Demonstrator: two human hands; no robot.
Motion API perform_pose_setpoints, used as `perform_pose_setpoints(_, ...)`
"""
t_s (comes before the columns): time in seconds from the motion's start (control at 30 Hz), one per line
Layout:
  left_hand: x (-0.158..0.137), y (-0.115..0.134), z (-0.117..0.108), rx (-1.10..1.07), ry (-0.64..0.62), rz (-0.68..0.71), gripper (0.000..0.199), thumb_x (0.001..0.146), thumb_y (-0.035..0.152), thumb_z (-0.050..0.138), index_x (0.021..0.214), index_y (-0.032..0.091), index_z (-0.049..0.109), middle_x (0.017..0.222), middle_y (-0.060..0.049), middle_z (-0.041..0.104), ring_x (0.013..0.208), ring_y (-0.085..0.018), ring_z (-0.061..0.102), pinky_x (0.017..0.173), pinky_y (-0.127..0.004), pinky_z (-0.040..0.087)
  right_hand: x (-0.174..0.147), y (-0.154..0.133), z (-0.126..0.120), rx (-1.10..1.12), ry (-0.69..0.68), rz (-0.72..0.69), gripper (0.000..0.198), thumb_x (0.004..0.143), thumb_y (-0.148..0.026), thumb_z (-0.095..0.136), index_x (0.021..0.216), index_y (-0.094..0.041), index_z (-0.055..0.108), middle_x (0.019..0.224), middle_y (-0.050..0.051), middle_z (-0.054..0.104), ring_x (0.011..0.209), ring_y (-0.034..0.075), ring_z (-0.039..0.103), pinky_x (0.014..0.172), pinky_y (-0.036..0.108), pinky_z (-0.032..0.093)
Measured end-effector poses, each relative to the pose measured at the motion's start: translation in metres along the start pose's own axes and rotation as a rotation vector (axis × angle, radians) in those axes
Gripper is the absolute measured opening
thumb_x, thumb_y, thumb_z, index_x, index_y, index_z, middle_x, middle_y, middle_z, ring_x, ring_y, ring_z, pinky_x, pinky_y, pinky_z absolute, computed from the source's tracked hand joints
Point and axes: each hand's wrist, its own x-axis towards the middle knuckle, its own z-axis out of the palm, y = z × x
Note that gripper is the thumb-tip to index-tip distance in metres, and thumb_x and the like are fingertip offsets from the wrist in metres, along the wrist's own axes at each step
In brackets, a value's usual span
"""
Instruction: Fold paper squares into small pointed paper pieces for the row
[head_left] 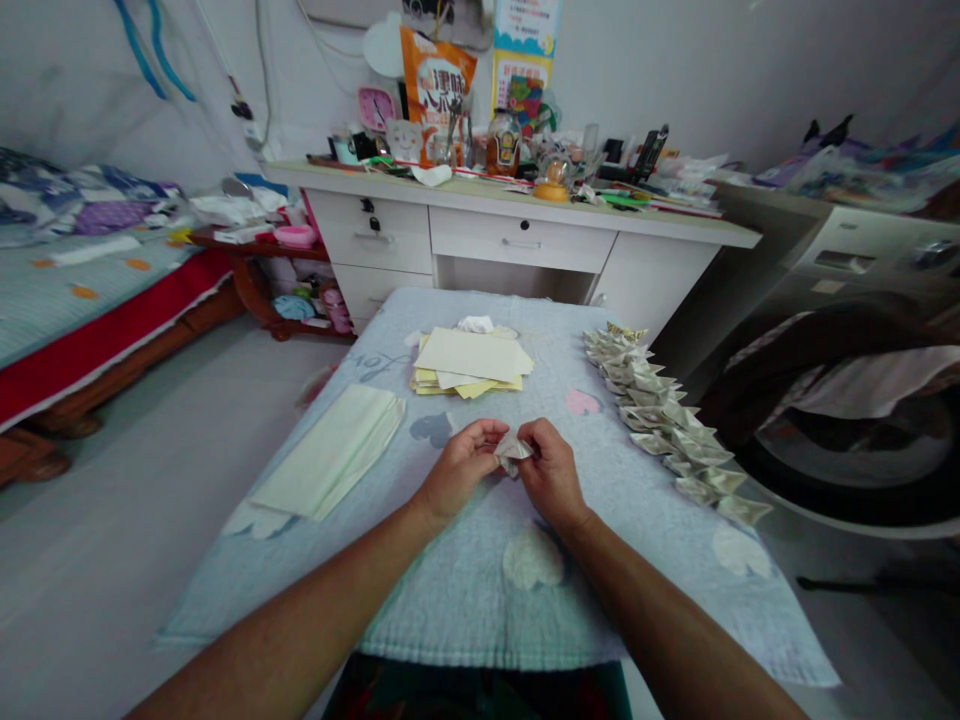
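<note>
Between my two hands is a small folded piece of pale paper point(513, 450), pinched up into a pointed shape above the cloth-covered table. My left hand point(466, 462) grips its left side with thumb and fingers. On the other side, my right hand point(551, 468) pinches the right edge, its fingers curled and partly hidden. Past my hands lies a stack of cream and yellow paper sheets point(472, 358). Left of them is a pile of long pale green-white paper point(334, 450). Along the table's right side run rows of folded paper boats point(667, 415).
A light blue patterned cloth point(465, 590) covers the table. Behind it stands a white desk point(480, 235) crowded with jars, an orange bag point(435, 95) and a pink clock point(376, 107). A washing machine point(862, 330) is at the right, a bed point(97, 300) at the left.
</note>
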Motion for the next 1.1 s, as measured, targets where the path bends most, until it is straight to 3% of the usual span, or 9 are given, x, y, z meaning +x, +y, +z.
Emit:
perform_pose_setpoints(0.17, 0.001, -0.003, -0.003, -0.088, -0.001, -0.022, 0.027, 0.078, 0.030, 0.063, 0.101, 0.016, 0.058, 0.087, -0.003, 0.063, 0.077, -0.015, 0.061, 0.071, -0.030, 0.050, -0.001, 0.001, -0.001, -0.040, -0.018, -0.046, 0.019, 0.075, -0.007, 0.047, 0.084, -0.022, 0.054, 0.080, 0.001, 0.053, 0.074, 0.017, 0.050, 0.067, 0.027, 0.039)
perform_pose_setpoints(0.4, 0.003, -0.006, -0.008, -0.013, 0.035, -0.006, 0.037, 0.071, 0.024, 0.073, 0.103, 0.017, 0.056, 0.091, -0.002, 0.063, 0.077, -0.012, 0.061, 0.072, -0.025, 0.047, 0.001, -0.004, -0.007, 0.042, -0.104, -0.098, 0.025, 0.074, -0.008, 0.050, 0.094, -0.022, 0.056, 0.086, 0.003, 0.054, 0.080, 0.018, 0.052, 0.070, 0.028, 0.041)
perform_pose_setpoints(0.5, 0.004, -0.004, -0.010, 0.004, 0.070, 0.016, 0.041, 0.068, 0.022, 0.074, 0.105, 0.017, 0.055, 0.091, -0.003, 0.063, 0.079, -0.013, 0.061, 0.072, -0.026, 0.048, 0.001, -0.007, -0.010, 0.199, -0.160, -0.018, 0.034, 0.070, -0.008, 0.049, 0.101, -0.021, 0.055, 0.091, 0.004, 0.054, 0.081, 0.018, 0.052, 0.067, 0.027, 0.043)
perform_pose_setpoints(0.6, 0.004, -0.002, -0.010, 0.044, 0.067, 0.039, 0.042, 0.066, 0.020, 0.074, 0.104, 0.017, 0.055, 0.091, -0.003, 0.063, 0.081, -0.014, 0.062, 0.073, -0.026, 0.048, 0.001, -0.005, -0.011, 0.392, -0.166, 0.130, 0.035, 0.075, -0.013, 0.049, 0.109, -0.021, 0.051, 0.089, 0.002, 0.053, 0.076, 0.015, 0.052, 0.063, 0.026, 0.043)
perform_pose_setpoints(0.7, 0.004, -0.003, -0.009, 0.110, 0.033, 0.048, 0.041, 0.066, 0.018, 0.072, 0.103, 0.017, 0.054, 0.089, -0.002, 0.063, 0.081, -0.014, 0.062, 0.073, -0.025, 0.048, 0.002, -0.001, -0.009, 0.441, -0.205, 0.236, 0.012, 0.083, -0.026, 0.054, 0.093, -0.019, 0.055, 0.075, -0.001, 0.052, 0.065, 0.013, 0.049, 0.058, 0.024, 0.040)
perform_pose_setpoints(0.8, 0.003, -0.004, -0.009, 0.188, 0.038, 0.068, 0.039, 0.067, 0.018, 0.072, 0.102, 0.017, 0.055, 0.088, -0.002, 0.063, 0.080, -0.013, 0.062, 0.073, -0.025, 0.048, 0.003, 0.003, -0.006, 0.499, -0.255, 0.290, 0.020, 0.084, -0.036, 0.059, 0.077, -0.019, 0.053, 0.065, -0.003, 0.050, 0.058, 0.010, 0.045, 0.054, 0.023, 0.037)
perform_pose_setpoints(1.1, 0.003, -0.005, -0.010, 0.361, -0.004, 0.050, 0.020, 0.076, 0.031, 0.066, 0.082, 0.013, 0.059, 0.070, 0.001, 0.058, 0.063, -0.010, 0.053, 0.059, -0.021, 0.041, 0.004, 0.001, -0.007, 0.606, -0.254, 0.337, 0.027, 0.082, -0.042, 0.064, 0.075, -0.019, 0.053, 0.063, -0.004, 0.050, 0.054, 0.008, 0.043, 0.052, 0.021, 0.035)
